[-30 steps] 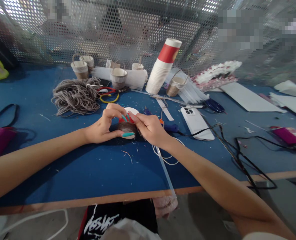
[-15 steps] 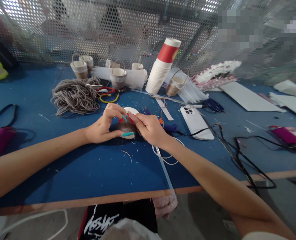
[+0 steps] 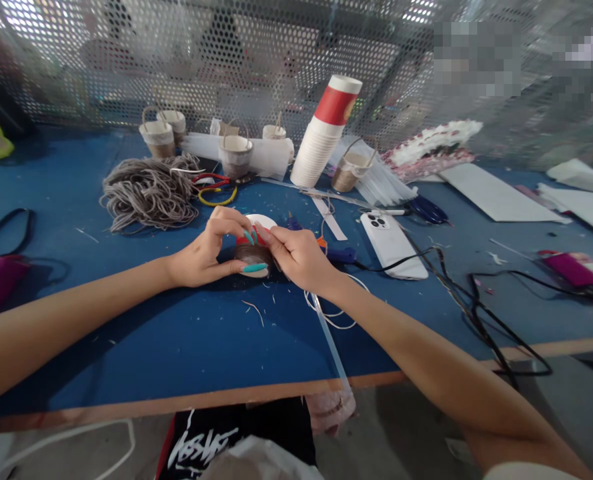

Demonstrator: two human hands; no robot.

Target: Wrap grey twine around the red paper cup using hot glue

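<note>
A red and white paper cup (image 3: pixel 256 235) lies on its side on the blue table (image 3: pixel 176 333), partly wrapped in grey-brown cord. My left hand (image 3: pixel 203 252) curls around it, thumb below and fingers over the top. My right hand (image 3: pixel 300 257) pinches against the cup's wrapped side from the right; I cannot make out what is between its fingertips. A clear glue stick (image 3: pixel 329 340) runs from under my right wrist toward the table edge.
A bundle of grey cord (image 3: pixel 149 192) lies at the back left, with small wrapped cup baskets (image 3: pixel 161 137) behind it. A tall cup stack (image 3: pixel 323 133), a white phone (image 3: pixel 391 243), black cables (image 3: pixel 476 300) and red pliers (image 3: pixel 215 181) surround the work spot. Mesh fencing stands behind.
</note>
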